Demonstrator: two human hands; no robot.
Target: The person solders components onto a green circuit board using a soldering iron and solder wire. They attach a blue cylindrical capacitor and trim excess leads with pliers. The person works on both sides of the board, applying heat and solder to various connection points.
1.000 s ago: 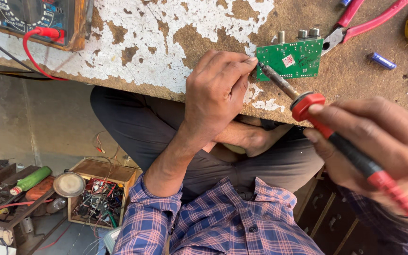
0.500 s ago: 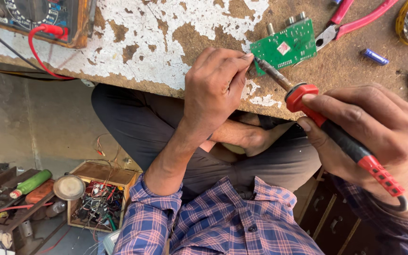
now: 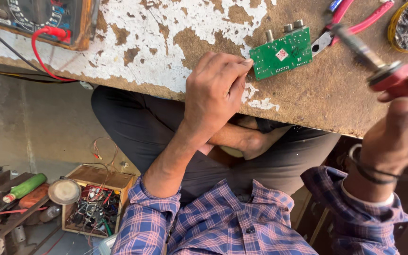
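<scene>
Head view: I look down past my knees at the worn surface with flaking white paint
Board: green circuit board lies flat near the surface's front edge, three small knobs along its far side
Left hand: curled, fingertips pinching the board's left corner
Right hand: raised off to the right, well apart from the board, fingers wrapped round the soldering iron, its tip pointing up-left above the red-handled pliers
Edges: front edge runs just below the board, my lap beneath it
Open room: bare brown stretch between board and right hand
Elsewhere: meter with red lead far left; box of wires on the floor
</scene>
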